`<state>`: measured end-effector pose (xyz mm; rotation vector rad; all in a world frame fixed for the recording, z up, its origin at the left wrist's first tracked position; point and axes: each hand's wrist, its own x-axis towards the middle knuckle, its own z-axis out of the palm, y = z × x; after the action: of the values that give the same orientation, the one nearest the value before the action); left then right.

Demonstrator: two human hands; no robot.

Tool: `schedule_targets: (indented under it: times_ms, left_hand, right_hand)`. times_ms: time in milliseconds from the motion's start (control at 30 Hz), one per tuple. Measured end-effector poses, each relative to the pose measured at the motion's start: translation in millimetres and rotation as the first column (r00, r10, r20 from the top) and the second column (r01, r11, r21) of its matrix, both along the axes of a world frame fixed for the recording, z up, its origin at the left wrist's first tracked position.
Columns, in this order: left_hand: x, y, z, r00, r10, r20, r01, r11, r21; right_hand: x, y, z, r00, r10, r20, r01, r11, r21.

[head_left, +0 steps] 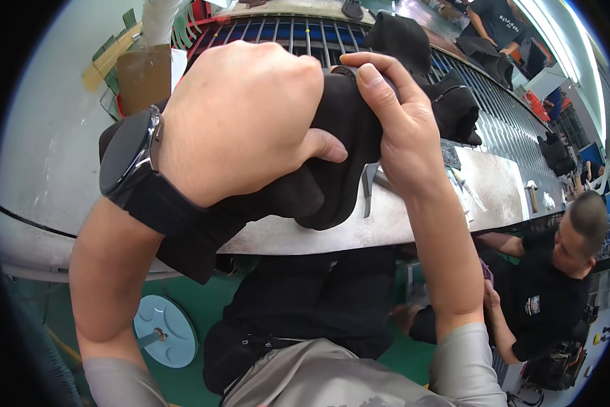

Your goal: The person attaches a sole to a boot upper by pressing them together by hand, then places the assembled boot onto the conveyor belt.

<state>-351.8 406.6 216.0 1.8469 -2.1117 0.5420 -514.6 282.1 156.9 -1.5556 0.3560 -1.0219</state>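
Black, soft-looking fabric makes up the thick folded piece (351,125) that we see gripped above the near part of the worktop (284,237), its lower left corner hanging past the front edge. Our left hand (250,112) is closed in a loose fist over the left side of the piece, thumb pressed against the cloth; its fingertips are hidden, so we cannot tell how much material they have caught. Our right hand (408,125) is half curled about the upper right edge, thumb and forefinger close together there.

We judge slipping the chief hazard: should the thumbs ease off, the hanging corner could draw the piece toward the edge. Uneven pulling might also twist the folds, since the hands grip at different heights. A grey metal tool (368,190) lies just beside the bundle, near our right wrist; a careless sweep could snag the cloth on it or knock it aside. Our watch (127,150), worn close to the fabric, might likewise catch a loose fold.
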Motion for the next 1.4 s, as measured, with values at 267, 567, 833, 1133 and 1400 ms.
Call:
schedule_targets:
  times_ms: [267, 567, 833, 1133, 1400]
  left_hand:
    - [22.7, -43.1, 16.2, 0.975, 0.137, -0.172, -0.077, 0.945, 0.318]
    - [41.9, -32.6, -3.7, 0.986, 0.043, -0.162, -0.015, 0.986, 0.167]
    - [-26.2, 43.3, -14.5, 0.987, 0.025, -0.158, -0.019, 0.999, 0.044]
    - [-102.6, 135.6, -56.8, 0.991, -0.131, -0.010, 0.129, 0.984, -0.119]
    - [-139.8, 140.2, -81.5, 1.000, -0.023, 0.019, 0.028, 0.954, -0.300]
  right_hand:
    - [29.3, -48.3, -33.3, 0.996, 0.059, -0.074, -0.059, 0.998, -0.003]
    - [8.1, 7.4, -92.3, 0.949, -0.086, -0.303, 0.047, 0.990, -0.134]
    - [-56.1, 57.4, -62.3, 0.964, 0.054, 0.261, -0.093, 0.986, 0.141]
    - [-129.6, 141.5, -32.2, 0.999, -0.022, -0.031, 0.014, 0.974, -0.225]
    - [-135.8, 159.4, -62.0, 0.952, -0.277, 0.132, 0.304, 0.911, -0.278]
